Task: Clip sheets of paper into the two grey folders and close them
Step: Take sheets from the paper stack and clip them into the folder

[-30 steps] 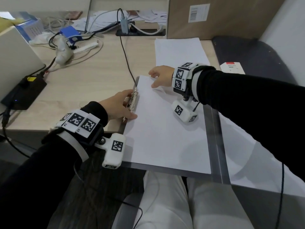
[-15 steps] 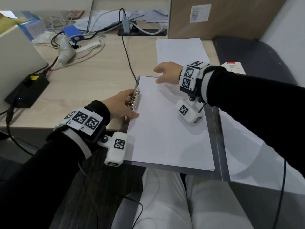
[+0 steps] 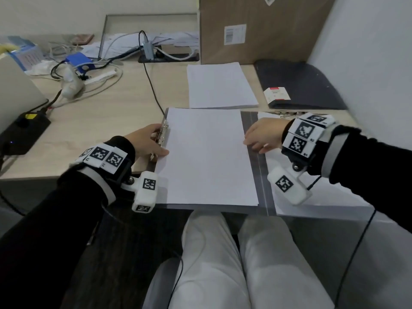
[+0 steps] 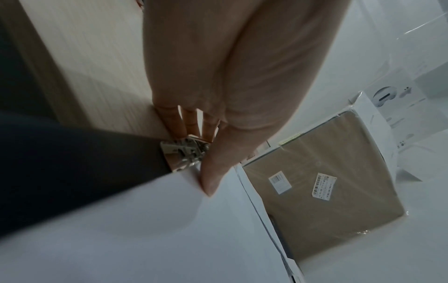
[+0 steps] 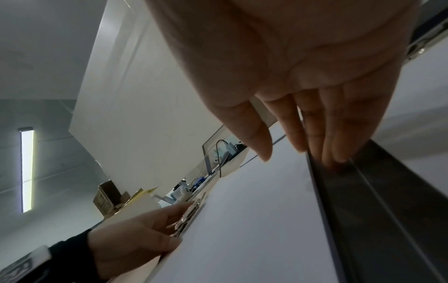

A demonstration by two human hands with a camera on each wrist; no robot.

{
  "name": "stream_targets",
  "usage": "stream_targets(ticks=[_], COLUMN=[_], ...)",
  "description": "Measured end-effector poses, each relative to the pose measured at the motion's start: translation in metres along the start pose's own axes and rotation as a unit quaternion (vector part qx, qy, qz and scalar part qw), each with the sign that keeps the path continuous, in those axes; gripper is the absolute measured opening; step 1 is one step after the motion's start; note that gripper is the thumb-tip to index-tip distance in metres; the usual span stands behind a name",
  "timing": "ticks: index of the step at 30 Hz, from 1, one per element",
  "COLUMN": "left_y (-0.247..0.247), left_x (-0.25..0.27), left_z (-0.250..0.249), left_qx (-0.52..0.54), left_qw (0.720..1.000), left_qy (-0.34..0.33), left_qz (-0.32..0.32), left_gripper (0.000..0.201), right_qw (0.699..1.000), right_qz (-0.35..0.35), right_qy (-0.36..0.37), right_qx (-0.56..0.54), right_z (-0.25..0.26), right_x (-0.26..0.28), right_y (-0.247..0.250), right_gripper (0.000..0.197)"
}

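Head view: left hand (image 3: 146, 142) grasps the metal clip (image 3: 163, 132) at the sheet's (image 3: 207, 157) nine o'clock edge; right hand's (image 3: 263, 136) released fingers (image 5: 327, 134) touch the grey folder's (image 3: 256, 166) spine at three o'clock.

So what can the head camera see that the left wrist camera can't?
Only the head view shows the right hand at the sheet's right edge, the spare paper stack behind the folder, and the person's legs. Only the left wrist view shows the left hand's fingers curled at the metal clip from below. Both show the left hand, the clip, the white sheet and the cardboard box.
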State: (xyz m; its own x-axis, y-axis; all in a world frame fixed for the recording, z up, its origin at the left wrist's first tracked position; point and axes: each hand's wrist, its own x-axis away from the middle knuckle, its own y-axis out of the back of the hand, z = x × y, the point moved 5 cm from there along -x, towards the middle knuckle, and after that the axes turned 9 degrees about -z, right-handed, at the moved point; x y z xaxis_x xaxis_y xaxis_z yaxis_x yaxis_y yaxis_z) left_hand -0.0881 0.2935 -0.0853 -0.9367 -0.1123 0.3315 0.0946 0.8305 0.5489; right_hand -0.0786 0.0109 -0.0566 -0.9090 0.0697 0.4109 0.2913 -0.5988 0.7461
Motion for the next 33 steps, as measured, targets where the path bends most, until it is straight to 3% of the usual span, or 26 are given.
stream_targets(ticks=[4, 10, 14, 16, 20, 24, 28, 30, 33], left_y=[0.001, 0.002, 0.001, 0.003, 0.005, 0.006, 0.021, 0.028, 0.031], left_x=[-0.003, -0.001, -0.004, -0.009, -0.022, -0.027, -0.028, -0.023, -0.011], left_z=[0.002, -0.001, -0.013, -0.018, -0.020, -0.022, -0.020, -0.019, -0.013], left_qx=[-0.011, -0.028, -0.006, 0.002, 0.050, 0.114, 0.175, 0.178, 0.116], left_qw=[1.000, 1.000, 1.000, 0.999, 0.995, 0.987, 0.973, 0.975, 0.992], left_qy=[0.007, -0.003, -0.012, -0.016, 0.009, 0.019, 0.021, 0.010, -0.006], left_qz=[-0.002, -0.003, -0.004, -0.036, -0.084, -0.108, -0.148, -0.132, -0.052], left_gripper=[0.086, 0.085, 0.036, 0.008, 0.015, 0.018, 0.022, 0.025, 0.016], right_qw=[0.992, 0.974, 0.967, 0.966, 0.957, 0.947, 0.947, 0.948, 0.947], right_qz=[-0.006, 0.033, 0.018, 0.016, 0.005, -0.008, 0.001, 0.001, 0.002], right_qy=[0.081, 0.131, 0.139, 0.138, 0.148, 0.164, 0.161, 0.160, 0.162], right_qx=[0.098, 0.184, 0.211, 0.218, 0.251, 0.277, 0.278, 0.275, 0.278], right_z=[0.003, 0.006, 0.008, 0.009, 0.012, 0.015, 0.014, 0.014, 0.014], right_x=[0.021, 0.035, 0.030, 0.027, 0.022, 0.017, 0.014, 0.013, 0.011], right_y=[-0.014, -0.036, -0.040, -0.042, -0.043, -0.046, -0.049, -0.049, -0.049], right_gripper=[0.066, 0.074, 0.078, 0.077, 0.068, 0.040, 0.039, 0.046, 0.041])
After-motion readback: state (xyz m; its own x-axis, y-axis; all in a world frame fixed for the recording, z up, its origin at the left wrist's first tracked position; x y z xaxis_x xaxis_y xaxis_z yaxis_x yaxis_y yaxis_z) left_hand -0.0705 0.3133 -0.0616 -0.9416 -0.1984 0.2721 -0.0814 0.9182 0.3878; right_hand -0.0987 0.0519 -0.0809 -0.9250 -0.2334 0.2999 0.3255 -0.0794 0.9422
